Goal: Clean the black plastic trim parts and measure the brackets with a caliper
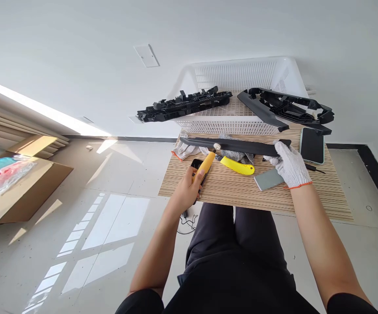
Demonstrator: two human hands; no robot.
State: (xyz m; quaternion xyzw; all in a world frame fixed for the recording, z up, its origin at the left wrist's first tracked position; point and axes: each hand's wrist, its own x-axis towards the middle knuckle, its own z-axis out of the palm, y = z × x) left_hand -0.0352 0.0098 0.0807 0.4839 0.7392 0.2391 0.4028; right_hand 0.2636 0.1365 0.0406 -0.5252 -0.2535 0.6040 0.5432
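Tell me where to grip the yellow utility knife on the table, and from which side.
Probably the right half of the yellow utility knife, from the near side: its handle lies there, its dark end points left, and the black plastic strip and gray knit fabric crowd its far side.

White wall (77,43), glossy sunlit floor (110,187), dark baseboard (143,139), apparently a beige curtain (5,120)

The one camera here sits on the person's head; it looks forward and down, past both forearms (321,235), to the near striped tabletop (234,189) and the white wall (77,52) behind.
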